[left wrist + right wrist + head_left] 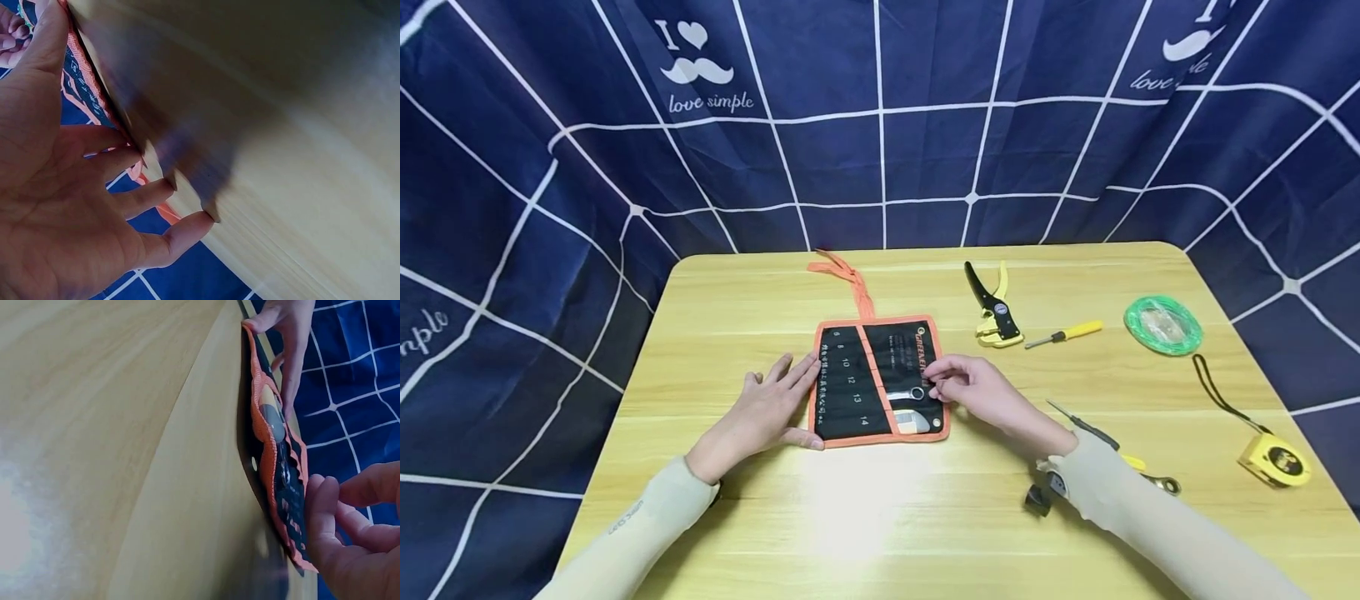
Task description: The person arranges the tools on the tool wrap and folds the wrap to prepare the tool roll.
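Note:
A black tool pouch with orange trim (842,421) lies unfolded on the table, numbers printed down its left panel. My left hand (775,404) rests on its left edge with fingers spread; the left wrist view shows the palm (69,206) and extended fingers. At the pouch's right side is my right hand (981,387), its fingers bent toward the thumb beside the printed lettering. The right wrist view shows those fingertips (322,494) right at the trim; I cannot tell whether they pinch anything. A ring-ended wrench (917,393) and a grey-and-pale tool (912,422) protrude from the pockets.
Orange ties (852,279) trail behind the pouch. To its right lie a wire stripper (997,317), a yellow-handled screwdriver (1078,330), a green coil (1183,333) and a yellow tape measure (1276,460). Another screwdriver (1097,431) and a ratchet-ended wrench (1167,484) lie partly under my right forearm.

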